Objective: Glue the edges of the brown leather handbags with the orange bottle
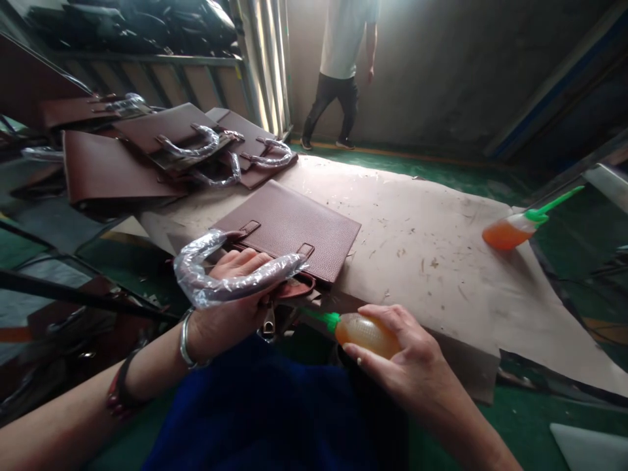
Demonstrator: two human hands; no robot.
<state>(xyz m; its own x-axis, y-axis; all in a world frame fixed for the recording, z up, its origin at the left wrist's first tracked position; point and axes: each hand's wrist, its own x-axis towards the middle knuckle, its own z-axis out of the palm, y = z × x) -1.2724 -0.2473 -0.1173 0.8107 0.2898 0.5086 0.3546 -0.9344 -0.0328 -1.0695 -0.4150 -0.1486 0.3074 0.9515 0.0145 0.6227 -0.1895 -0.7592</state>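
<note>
A brown leather handbag [309, 226] lies flat on the paper-covered table, its opening towards me. Its handle [245, 282] is wrapped in clear plastic and loops over my left hand [240, 265]. That hand grips the bag's near edge, the fingers partly hidden by the handle. My right hand [407, 347] is wrapped round a squeeze bottle [366, 333] of amber liquid with a green nozzle. The nozzle points left, just below the bag's near edge; its tip is hard to make out. A zipper pull [268, 327] hangs below my left hand.
Several brown handbags [127, 167] are piled on the table's left. A second bottle [510, 230] with orange liquid and a green nozzle stands tilted on the right of the table [407, 222]. A person [343, 65] stands beyond, near the wall. Metal bars run along the left.
</note>
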